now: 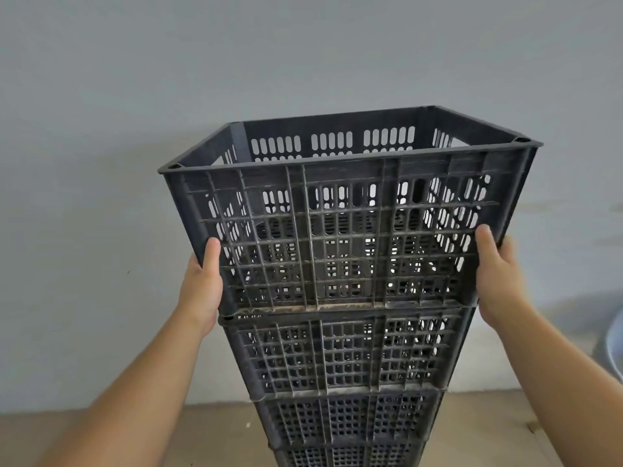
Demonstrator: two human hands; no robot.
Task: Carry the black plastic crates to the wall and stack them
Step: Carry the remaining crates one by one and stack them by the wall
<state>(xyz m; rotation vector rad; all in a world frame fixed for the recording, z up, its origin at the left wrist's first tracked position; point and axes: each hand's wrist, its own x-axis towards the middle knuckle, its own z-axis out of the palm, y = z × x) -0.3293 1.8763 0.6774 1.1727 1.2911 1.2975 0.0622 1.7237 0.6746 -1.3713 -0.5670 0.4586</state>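
**Top crate meets the stack at the wall**

A grey wall (135, 96) fills the background above a tan floor (101, 433). Against it rises a stack (344, 358) of black plastic crates, at least 3 visible under the one being handled. The top crate (344, 230) sits at chest height, its base against the rim of the crate below. Whether it is fully seated cannot be told from this angle.

Both hands hold the top crate low on its front corners. The left hand (202, 288) wraps the left corner and the right hand (499, 274) wraps the right. Each thumb lies pressed flat on the front lattice, and the other fingers reach round the side walls out of sight.

The crate is empty, with daylight showing through its slotted walls, so it should be light for its bulk. The ribbed grid looks stiff and unlikely to flex or crack under a firm squeeze. Its ribs and openings give the fingers purchase, though the dusty plastic may be a little slick. The 2 opposite corners, or the thick top rim, look like the soundest places to take hold.

A pale round vessel (615, 345) shows at the right edge.
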